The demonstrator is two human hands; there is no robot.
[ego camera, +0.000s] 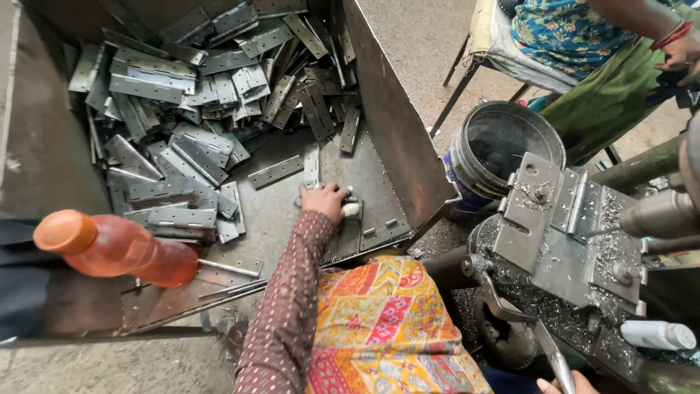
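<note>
Many hinges [189, 109] unpicked, upper left | left hand [324, 201] closes on hinge [350, 208], centre | right hand [576, 383] grips lever [554, 357], bottom right

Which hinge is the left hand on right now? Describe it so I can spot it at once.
Start at the big metal bin heaped with grey hinges. Follow the patterned sleeve to the left hand on the bin's bare floor. The hinge lies under its fingers, alone near the front edge, apart from the pile and largely covered.
</note>
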